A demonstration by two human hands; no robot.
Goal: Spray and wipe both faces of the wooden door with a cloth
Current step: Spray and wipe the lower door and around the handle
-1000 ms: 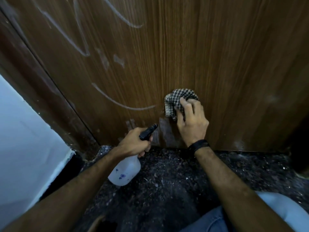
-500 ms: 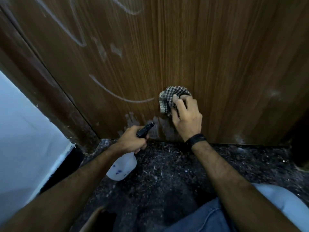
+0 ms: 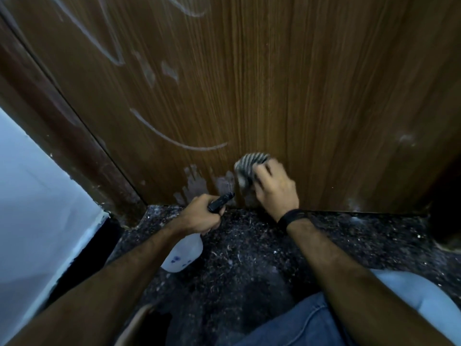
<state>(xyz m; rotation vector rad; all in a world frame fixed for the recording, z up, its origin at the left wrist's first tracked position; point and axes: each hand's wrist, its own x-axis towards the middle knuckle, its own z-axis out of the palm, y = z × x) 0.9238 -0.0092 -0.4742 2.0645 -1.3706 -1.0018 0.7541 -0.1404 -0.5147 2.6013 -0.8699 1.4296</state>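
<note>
The wooden door (image 3: pixel 311 83) fills the upper view, brown with vertical grain, pale streaks and smears on its left half. My right hand (image 3: pixel 275 187) grips a black-and-white checked cloth (image 3: pixel 249 163) and presses it against the door close to its bottom edge; both are motion-blurred. My left hand (image 3: pixel 199 216) holds a white spray bottle (image 3: pixel 184 253) by its black trigger head (image 3: pixel 220 202), the nozzle pointing at the door's base. Whitish patches (image 3: pixel 197 183) mark the door just above the bottle.
A dark door frame (image 3: pixel 74 146) runs down the left, with a pale wall (image 3: pixel 37 208) beside it. The speckled dark stone floor (image 3: pixel 349 240) lies below. My jeans-clad knee (image 3: pixel 299 323) shows at the bottom.
My right hand has slid the cloth down the door toward the floor and slightly right. The left hand and bottle have stayed roughly where they were.
</note>
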